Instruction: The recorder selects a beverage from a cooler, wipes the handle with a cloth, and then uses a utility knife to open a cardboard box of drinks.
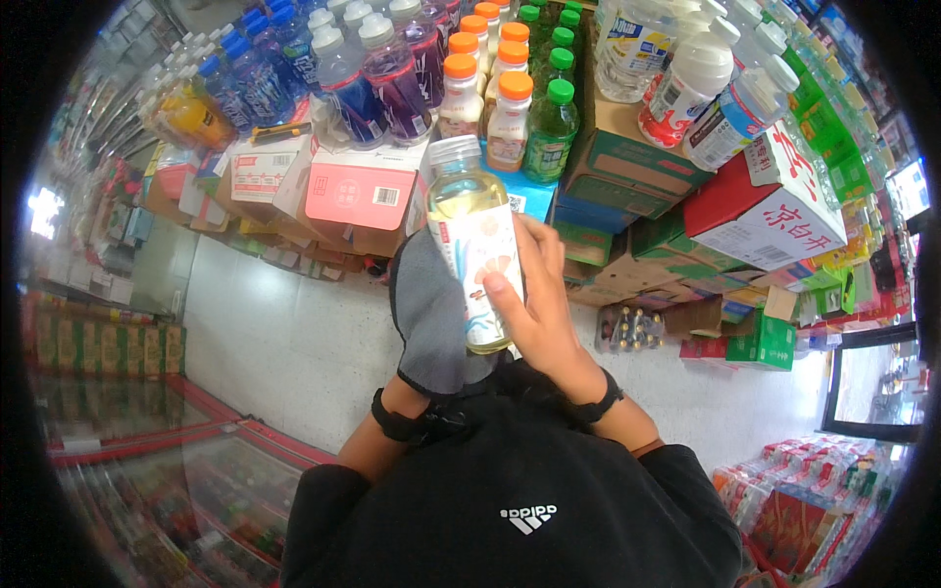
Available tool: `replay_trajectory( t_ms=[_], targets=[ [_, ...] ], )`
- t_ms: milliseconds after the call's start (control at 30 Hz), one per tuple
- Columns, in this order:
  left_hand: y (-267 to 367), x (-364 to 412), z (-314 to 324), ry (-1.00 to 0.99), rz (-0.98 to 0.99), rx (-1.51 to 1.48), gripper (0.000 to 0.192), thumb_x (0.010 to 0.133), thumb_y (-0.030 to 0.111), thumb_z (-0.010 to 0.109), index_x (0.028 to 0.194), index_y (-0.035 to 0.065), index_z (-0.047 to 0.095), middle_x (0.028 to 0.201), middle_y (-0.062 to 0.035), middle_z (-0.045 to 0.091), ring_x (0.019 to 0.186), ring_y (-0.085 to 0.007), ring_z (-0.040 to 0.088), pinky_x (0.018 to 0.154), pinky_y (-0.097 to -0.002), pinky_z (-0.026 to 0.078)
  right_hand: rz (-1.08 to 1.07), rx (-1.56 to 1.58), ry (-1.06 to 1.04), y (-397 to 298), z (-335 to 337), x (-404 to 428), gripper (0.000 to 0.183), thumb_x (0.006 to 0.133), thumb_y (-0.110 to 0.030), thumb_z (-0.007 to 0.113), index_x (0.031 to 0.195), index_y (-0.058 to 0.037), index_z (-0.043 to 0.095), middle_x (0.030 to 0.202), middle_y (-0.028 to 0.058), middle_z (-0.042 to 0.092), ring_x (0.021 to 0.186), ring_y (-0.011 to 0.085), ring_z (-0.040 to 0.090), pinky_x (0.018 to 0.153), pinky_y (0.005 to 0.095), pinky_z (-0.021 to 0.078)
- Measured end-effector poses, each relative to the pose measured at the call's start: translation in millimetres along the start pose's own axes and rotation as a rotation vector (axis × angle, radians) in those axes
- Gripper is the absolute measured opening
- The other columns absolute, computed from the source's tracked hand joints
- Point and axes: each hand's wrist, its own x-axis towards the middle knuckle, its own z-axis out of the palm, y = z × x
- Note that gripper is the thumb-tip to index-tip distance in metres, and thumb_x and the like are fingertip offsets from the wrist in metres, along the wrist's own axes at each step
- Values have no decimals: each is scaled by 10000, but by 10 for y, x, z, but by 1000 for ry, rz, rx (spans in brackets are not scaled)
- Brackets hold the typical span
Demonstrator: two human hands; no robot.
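A clear bottle of pale yellow drink with a white cap and a white illustrated label tilts in front of my chest. My right hand grips its right side, thumb across the label and fingers around the back. Behind and left of the bottle is a grey cloth or mitt with a dark edge, touching the bottle. It covers my left hand, whose fingers are hidden. Just beyond stand orange-capped bottles, green-capped bottles and purple drink bottles.
Cardboard cartons support the bottle rows ahead. On the right are large clear bottles and a red and white carton. A shrink-wrapped bottle pack sits on the floor. Red-framed glass-topped cases stand at lower left.
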Motion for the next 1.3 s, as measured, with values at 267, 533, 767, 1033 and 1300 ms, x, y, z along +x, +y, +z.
replay_trajectory(
  t_ms=[267,533,767,1033,1300],
  targets=[
    [25,286,-875,-206,-139,-197,451,996,242,413,1365,-5,335,1208,-175,524,1005,-266,583,881,-344,495,849,1158,-11,240,435,-27,399,914,-281,595,1210,-37,486,1038,52,608,912,150,605,811,292,492],
    [1318,780,-2071,80,379,191,463,932,200,479,1340,-9,410,1288,-256,496,1079,-333,573,940,-384,457,990,1302,243,516,262,-548,485,867,-285,633,1232,-4,481,1081,119,635,931,223,651,833,362,538],
    [2760,976,-1337,209,1187,337,474,915,178,504,1349,10,408,1291,-234,504,1126,-326,545,980,-377,422,978,1115,393,226,124,-860,567,818,-210,659,1292,6,435,1120,103,601,992,203,607,870,341,489],
    [3730,1748,-391,-497,1688,1723,494,896,152,533,1358,32,406,1294,-208,513,1179,-317,514,1025,-369,381,908,991,193,-190,142,-710,468,757,-148,711,1160,-21,509,990,55,619,913,155,603,810,303,482],
    [2314,900,-60,-604,975,1261,122,903,128,540,913,35,618,951,-90,622,876,-194,582,811,-302,452,843,797,340,-268,157,-878,402,750,-174,733,1081,-26,561,915,51,638,869,148,616,771,296,499]
  ],
)
